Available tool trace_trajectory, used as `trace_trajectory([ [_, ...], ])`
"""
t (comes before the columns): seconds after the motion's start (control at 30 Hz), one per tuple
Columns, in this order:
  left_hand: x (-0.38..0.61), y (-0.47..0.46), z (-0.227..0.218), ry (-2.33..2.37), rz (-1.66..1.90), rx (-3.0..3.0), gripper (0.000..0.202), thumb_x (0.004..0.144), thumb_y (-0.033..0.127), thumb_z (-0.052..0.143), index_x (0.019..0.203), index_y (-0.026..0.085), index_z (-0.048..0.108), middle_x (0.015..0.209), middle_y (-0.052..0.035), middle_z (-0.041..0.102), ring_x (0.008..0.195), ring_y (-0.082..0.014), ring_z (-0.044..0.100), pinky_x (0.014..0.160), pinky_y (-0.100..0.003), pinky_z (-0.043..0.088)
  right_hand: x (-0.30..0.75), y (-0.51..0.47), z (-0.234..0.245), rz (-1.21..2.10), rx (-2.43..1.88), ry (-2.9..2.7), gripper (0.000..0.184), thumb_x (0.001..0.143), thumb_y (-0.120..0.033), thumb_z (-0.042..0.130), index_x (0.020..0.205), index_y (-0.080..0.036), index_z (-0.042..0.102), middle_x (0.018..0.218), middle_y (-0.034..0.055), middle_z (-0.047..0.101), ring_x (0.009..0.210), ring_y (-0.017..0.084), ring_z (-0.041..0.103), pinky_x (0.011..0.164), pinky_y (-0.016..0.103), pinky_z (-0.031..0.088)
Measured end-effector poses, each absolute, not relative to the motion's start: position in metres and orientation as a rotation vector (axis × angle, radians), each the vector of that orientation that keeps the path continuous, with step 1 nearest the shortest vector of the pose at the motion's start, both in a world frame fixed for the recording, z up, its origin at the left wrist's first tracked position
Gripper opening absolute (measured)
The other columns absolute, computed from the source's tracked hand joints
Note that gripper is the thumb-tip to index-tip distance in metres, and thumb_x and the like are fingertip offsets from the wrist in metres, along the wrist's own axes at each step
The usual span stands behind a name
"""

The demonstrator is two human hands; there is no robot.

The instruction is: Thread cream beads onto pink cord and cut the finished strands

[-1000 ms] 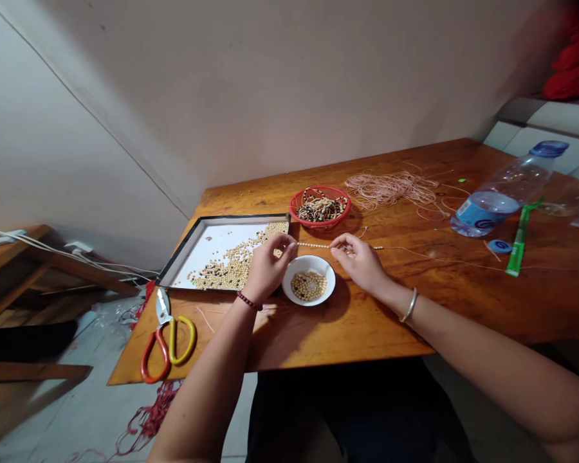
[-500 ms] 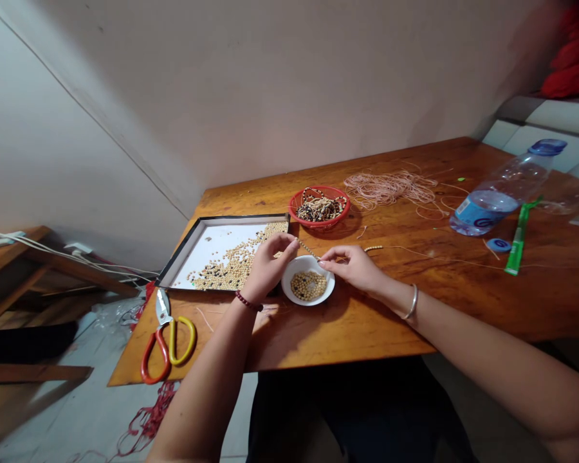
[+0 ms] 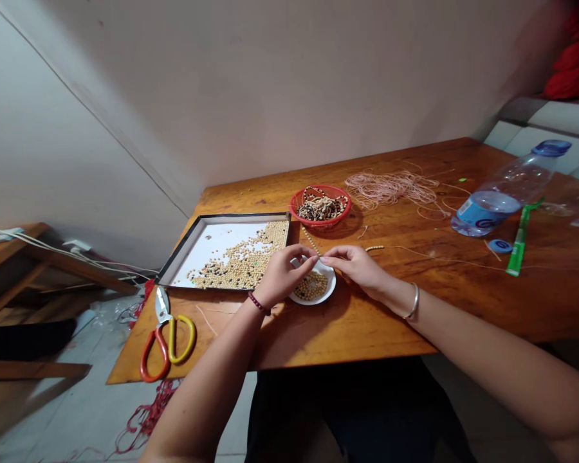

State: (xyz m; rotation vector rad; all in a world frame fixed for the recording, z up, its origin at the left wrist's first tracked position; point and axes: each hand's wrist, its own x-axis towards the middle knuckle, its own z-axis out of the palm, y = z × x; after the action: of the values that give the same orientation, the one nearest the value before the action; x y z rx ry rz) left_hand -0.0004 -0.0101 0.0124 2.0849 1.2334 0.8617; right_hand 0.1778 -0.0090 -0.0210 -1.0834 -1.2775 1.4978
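My left hand (image 3: 284, 275) and my right hand (image 3: 354, 265) meet fingertip to fingertip over a small white bowl (image 3: 327, 289) of pale beads. Both hands pinch a thin string (image 3: 429, 257) that carries a short row of pale beads (image 3: 310, 240). The beaded end trails up toward the red basket. The string's free length runs right across the wooden table (image 3: 367, 321). My left hand covers the bowl's left half. A bead bracelet is on my left wrist and a metal bangle on my right.
A black-rimmed tray (image 3: 207, 244) of loose pale beads lies left of the bowl. A red basket (image 3: 320, 207) of beaded pieces, a heap of pink cord (image 3: 390, 188), a water bottle (image 3: 502, 193), a green tool (image 3: 520, 239) and orange-yellow scissors (image 3: 166, 337) also lie on the table.
My hands have come together over the bowl; they were apart with the beaded string stretched level between them. The beaded end now hangs loose toward the red basket.
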Motion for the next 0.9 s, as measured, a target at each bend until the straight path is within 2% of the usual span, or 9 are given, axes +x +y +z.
trace_trajectory([
  [0.13, -0.001, -0.010, 0.010, 1.207, 0.862, 2.096, 0.017, 0.086, 0.031, 0.056, 0.085, 0.016, 0.065, 0.083, -0.0030, 0.067, 0.072, -0.0124, 0.057, 0.068, -0.024, 0.044, 0.177, -0.011, -0.017, 1.491, -1.105, -1.302, 0.034, 0.064, -0.045, 0.074, 0.074, -0.013, 0.070, 0.067, 0.0017, 0.065, 0.057, 0.010, 0.052, 0.055, 0.024, 0.041],
  [0.3, 0.000, -0.010, 0.009, 1.193, 0.814, 2.122, 0.014, 0.085, 0.027, 0.054, 0.082, 0.016, 0.062, 0.079, -0.0017, 0.064, 0.070, -0.0125, 0.055, 0.067, -0.024, 0.043, 0.177, -0.010, -0.019, 1.435, -1.085, -1.369, 0.034, 0.063, -0.045, 0.074, 0.072, -0.013, 0.070, 0.069, 0.0035, 0.068, 0.061, 0.012, 0.055, 0.057, 0.024, 0.042],
  [0.53, 0.000, -0.010, 0.010, 1.206, 0.790, 2.169, 0.011, 0.084, 0.026, 0.055, 0.083, 0.017, 0.060, 0.078, -0.0014, 0.063, 0.070, -0.0129, 0.054, 0.065, -0.024, 0.041, 0.178, -0.009, -0.020, 1.353, -1.146, -1.419, 0.032, 0.063, -0.042, 0.073, 0.074, -0.012, 0.072, 0.065, 0.0045, 0.068, 0.053, 0.011, 0.052, 0.050, 0.023, 0.039],
  [0.77, 0.000, -0.011, 0.011, 1.171, 0.767, 2.172, 0.011, 0.084, 0.025, 0.054, 0.083, 0.016, 0.059, 0.078, -0.0013, 0.062, 0.070, -0.0130, 0.055, 0.065, -0.024, 0.041, 0.181, -0.006, -0.022, 1.306, -1.140, -1.477, 0.028, 0.064, -0.036, 0.072, 0.079, -0.013, 0.074, 0.072, 0.0070, 0.071, 0.061, 0.015, 0.059, 0.058, 0.027, 0.045],
  [0.9, 0.001, -0.012, 0.013, 1.174, 0.726, 2.182, 0.012, 0.085, 0.026, 0.052, 0.083, 0.016, 0.059, 0.080, -0.0029, 0.064, 0.071, -0.0142, 0.056, 0.067, -0.026, 0.042, 0.188, -0.004, -0.015, 1.067, -1.096, -1.401, 0.024, 0.070, -0.034, 0.066, 0.083, -0.016, 0.074, 0.081, 0.0072, 0.073, 0.073, 0.018, 0.063, 0.066, 0.029, 0.048],
])
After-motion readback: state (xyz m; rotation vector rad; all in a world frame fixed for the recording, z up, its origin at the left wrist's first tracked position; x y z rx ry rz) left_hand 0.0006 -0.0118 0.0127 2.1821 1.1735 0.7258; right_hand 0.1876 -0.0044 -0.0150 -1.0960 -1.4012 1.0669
